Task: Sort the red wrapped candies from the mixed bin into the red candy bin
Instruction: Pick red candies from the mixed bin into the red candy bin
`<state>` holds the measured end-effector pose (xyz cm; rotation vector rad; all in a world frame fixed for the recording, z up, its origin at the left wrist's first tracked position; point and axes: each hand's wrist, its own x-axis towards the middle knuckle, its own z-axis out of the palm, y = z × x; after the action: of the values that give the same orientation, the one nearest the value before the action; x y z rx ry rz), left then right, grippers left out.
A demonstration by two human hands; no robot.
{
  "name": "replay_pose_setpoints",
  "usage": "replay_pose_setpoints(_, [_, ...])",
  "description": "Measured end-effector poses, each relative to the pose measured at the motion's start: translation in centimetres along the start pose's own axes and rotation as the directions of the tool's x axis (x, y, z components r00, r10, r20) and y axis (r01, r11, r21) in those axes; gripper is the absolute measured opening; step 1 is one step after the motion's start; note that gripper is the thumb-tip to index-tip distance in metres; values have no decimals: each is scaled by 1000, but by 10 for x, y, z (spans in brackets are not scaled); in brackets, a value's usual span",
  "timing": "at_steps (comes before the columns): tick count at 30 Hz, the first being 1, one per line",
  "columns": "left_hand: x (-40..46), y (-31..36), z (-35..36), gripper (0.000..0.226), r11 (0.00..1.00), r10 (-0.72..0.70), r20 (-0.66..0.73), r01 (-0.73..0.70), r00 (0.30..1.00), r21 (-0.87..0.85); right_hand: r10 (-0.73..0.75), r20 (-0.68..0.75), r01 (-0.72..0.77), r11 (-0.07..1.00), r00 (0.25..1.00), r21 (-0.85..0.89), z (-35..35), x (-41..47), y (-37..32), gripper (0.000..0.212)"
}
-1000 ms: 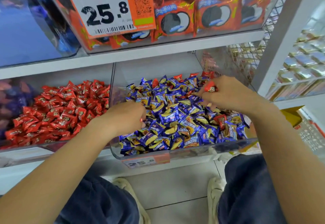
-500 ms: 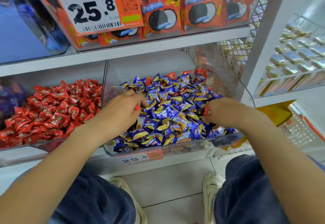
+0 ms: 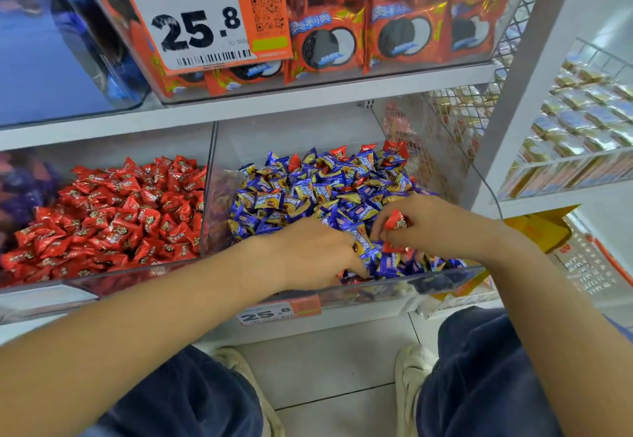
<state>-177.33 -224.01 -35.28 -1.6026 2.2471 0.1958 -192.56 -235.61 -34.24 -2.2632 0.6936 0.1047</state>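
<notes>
Both hands are sunk in the front of the mixed bin (image 3: 445,275); the left hand (image 3: 318,255) is laid knuckles up on the blue wrappers with its fingers curled down into the pile, and whether anything is pinched there cannot be told; the right hand (image 3: 431,224) is closed round red wrapped candies (image 3: 396,221), one shown between thumb and fingers, more red seen just beneath. Nearest of all, dark blue trousers (image 3: 191,399) and pale shoes (image 3: 409,375) are seen on a light tiled floor (image 3: 339,368); a price label (image 3: 279,311) reading 25.8 is fixed to the white shelf edge under the bin. Blue and yellow candies (image 3: 308,193) fill the clear-walled bin, with a few red ones scattered along its far edge. Just beside it, to the left, the red candy bin (image 3: 44,286) is heaped with glossy red twists bearing a small printed mark. Above, orange biscuit packets (image 3: 329,42) are stacked behind a large price card (image 3: 198,18); to the right, a wire rack (image 3: 582,121) of pale packets is seen.
</notes>
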Motion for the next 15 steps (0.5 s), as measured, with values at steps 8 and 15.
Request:
replay_pose_setpoints(8, [-13, -44, 0, 34, 954, -286, -71, 291, 956, 68, -102, 239, 119, 991, 966, -59, 16, 15, -10, 31])
replay_pose_setpoints(15, [-42, -60, 7, 54, 880, -444, -105, 455, 890, 140, -83, -131, 5, 860, 988, -510, 27, 40, -4, 37])
